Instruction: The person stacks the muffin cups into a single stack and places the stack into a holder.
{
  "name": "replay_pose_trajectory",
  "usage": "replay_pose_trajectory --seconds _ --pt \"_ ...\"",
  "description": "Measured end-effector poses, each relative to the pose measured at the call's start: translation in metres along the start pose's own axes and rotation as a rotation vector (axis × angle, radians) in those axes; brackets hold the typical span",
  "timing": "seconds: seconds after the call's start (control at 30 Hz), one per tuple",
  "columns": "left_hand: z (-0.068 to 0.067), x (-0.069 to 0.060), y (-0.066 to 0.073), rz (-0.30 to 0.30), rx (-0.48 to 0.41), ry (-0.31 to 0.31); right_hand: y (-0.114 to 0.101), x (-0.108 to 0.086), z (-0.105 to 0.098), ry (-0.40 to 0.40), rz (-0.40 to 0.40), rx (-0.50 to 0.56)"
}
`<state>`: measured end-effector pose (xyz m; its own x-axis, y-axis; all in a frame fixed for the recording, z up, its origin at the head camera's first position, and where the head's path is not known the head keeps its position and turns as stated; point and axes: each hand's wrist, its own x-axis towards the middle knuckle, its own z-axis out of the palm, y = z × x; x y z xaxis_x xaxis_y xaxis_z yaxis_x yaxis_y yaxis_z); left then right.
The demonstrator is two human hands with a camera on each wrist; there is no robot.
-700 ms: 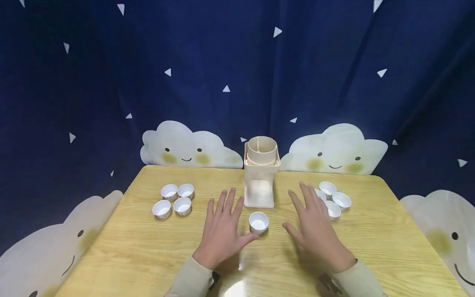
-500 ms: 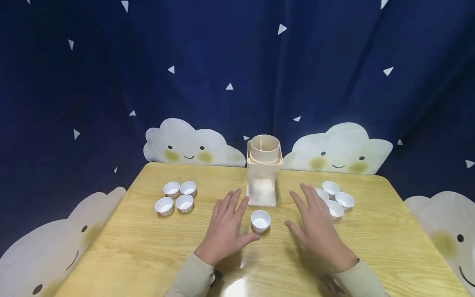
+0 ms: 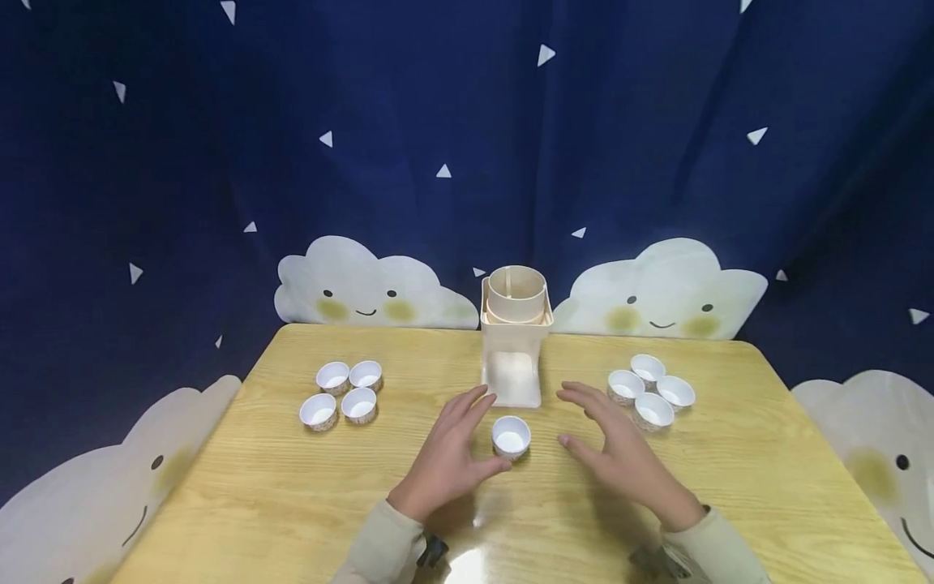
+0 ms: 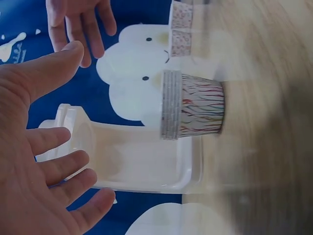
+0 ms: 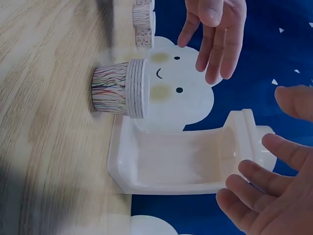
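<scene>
A small nested stack of white paper baking cups (image 3: 511,438) with colourful wavy stripes stands upright on the table, between my two hands. My left hand (image 3: 447,461) is just left of it, fingers spread and slightly bent. In the head view its thumb tip overlaps the stack's lower edge, while the left wrist view shows a gap between that hand and the striped cups (image 4: 203,105). To the right hovers my right hand (image 3: 623,458), fingers loosely bent, apart from the cups. Behind the stack stands a cream plastic holder (image 3: 512,377) with a round tube (image 3: 516,296) on top.
Several more cups (image 3: 359,405) are grouped at the left of the wooden table (image 3: 255,503). Another group of cups (image 3: 653,411) sits at the right, close beyond my right hand. A dark blue curtain (image 3: 409,97) with cloud shapes hangs behind the table.
Both hands' fingers have bent inward from a flatter spread. My right hand's fingertips have come down a little, uncovering the right group of cups. The middle stack stays in place.
</scene>
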<state>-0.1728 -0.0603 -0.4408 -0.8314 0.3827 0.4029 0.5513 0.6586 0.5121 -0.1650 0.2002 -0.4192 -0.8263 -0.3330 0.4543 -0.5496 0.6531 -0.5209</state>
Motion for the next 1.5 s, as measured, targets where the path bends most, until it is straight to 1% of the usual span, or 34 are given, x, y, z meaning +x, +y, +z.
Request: replay_pose_trajectory --seconds 0.07,0.13,0.3,0.4,0.57,0.77,0.87,1.03,1.17,1.3,1.5 --pt "0.003 0.000 -0.001 -0.002 -0.014 -0.007 0.002 0.000 0.001 0.006 -0.005 0.003" --pt "0.006 0.000 -0.002 -0.016 -0.029 -0.027 0.005 -0.002 0.002 0.010 -0.002 0.004" --pt "0.011 -0.001 -0.003 -0.054 -0.047 -0.103 0.014 -0.006 0.002 -0.006 0.012 0.012" --pt "0.013 0.000 -0.004 -0.053 -0.041 -0.141 0.018 -0.008 0.001 -0.025 0.027 0.020" --pt "0.021 0.006 -0.011 -0.048 -0.057 -0.172 0.020 -0.008 0.000 -0.042 0.029 0.034" --pt "0.034 0.015 -0.023 -0.094 -0.122 -0.219 0.021 -0.010 0.001 -0.057 0.032 0.050" --pt "0.038 0.019 -0.026 -0.102 -0.137 -0.226 0.022 -0.010 0.001 -0.058 0.038 0.049" --pt "0.042 0.023 -0.027 -0.118 -0.134 -0.232 0.023 -0.010 -0.001 -0.078 0.055 0.054" --pt "0.044 0.023 -0.026 -0.117 -0.127 -0.237 0.022 -0.011 -0.002 -0.096 0.071 0.054" --pt "0.045 0.023 -0.025 -0.109 -0.131 -0.229 0.023 -0.013 -0.002 -0.090 0.064 0.051" --pt "0.046 0.024 -0.024 -0.128 -0.143 -0.218 0.023 -0.016 -0.001 -0.098 0.062 0.050"
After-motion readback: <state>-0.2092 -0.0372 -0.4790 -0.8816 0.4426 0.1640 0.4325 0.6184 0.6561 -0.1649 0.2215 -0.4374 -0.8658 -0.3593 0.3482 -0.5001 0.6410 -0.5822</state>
